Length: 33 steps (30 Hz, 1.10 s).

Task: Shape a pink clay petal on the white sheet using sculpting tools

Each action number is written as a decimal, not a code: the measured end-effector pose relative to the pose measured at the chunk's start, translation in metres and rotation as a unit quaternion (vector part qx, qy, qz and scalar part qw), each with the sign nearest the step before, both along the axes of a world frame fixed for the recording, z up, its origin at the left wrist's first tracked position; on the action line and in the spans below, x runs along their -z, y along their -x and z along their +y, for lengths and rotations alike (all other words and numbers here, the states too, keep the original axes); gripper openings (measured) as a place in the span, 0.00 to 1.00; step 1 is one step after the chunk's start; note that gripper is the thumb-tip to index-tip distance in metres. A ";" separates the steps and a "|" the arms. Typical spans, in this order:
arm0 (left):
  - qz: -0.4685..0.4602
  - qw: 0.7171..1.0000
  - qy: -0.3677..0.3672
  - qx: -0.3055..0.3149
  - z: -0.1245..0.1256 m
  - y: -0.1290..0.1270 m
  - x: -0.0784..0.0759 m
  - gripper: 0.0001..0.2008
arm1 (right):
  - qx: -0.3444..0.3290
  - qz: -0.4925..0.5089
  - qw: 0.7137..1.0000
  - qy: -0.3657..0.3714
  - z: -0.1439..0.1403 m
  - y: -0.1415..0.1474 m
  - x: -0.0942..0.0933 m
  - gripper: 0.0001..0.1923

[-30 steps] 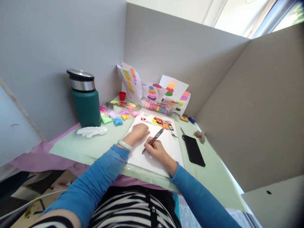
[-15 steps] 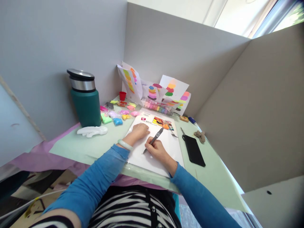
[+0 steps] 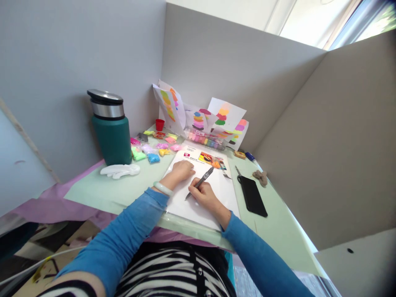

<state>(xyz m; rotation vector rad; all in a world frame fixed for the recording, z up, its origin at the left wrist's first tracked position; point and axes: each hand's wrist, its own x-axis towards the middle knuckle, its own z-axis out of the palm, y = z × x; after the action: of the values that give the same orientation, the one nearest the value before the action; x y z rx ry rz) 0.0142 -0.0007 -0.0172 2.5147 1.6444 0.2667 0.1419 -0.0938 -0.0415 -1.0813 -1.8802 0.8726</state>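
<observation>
My right hand (image 3: 204, 194) is closed around a dark grey pen (image 3: 206, 175), which slants with its tip on or just above the white sheet of paper (image 3: 181, 202). Flat on the left part of that sheet rests my left hand (image 3: 183, 170), holding nothing, with its thumb slightly apart; the fingertips are partly hard to see. Beyond both hands, the pad's printed cover (image 3: 194, 156) shows at the top of the paper, and a small orange piece (image 3: 215, 163) lies on it.
Left stand a green bottle (image 3: 113, 138) and a white glove (image 3: 120, 170). Several coloured clay packets (image 3: 154, 158) and a red cup (image 3: 159, 124) are behind. Colour-swatch papers (image 3: 227, 113) lean at the back wall. Right lie a black phone-like slab (image 3: 253, 196) and a brown lump (image 3: 260, 177).
The pen's tip has shifted very slightly to the left, with my right hand making only a tiny movement. My left hand stays in place.
</observation>
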 end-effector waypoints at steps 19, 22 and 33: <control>0.000 1.000 -0.007 0.006 0.003 0.000 0.004 0.17 | 0.001 -0.001 1.000 -0.008 0.001 -0.001 0.002 0.09; 0.003 1.000 -0.005 0.004 0.003 0.000 0.003 0.17 | 0.002 -0.001 1.000 -0.011 0.001 -0.001 0.002 0.09; 0.001 1.000 -0.014 0.007 0.006 0.000 0.007 0.16 | 0.000 -0.007 0.999 -0.032 0.001 -0.001 0.001 0.09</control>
<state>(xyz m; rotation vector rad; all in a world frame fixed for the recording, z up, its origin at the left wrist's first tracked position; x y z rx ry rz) 0.0141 0.0048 -0.0242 2.5473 1.6337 0.2871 0.1433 -0.0924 -0.0430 -1.0515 -1.9053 0.8023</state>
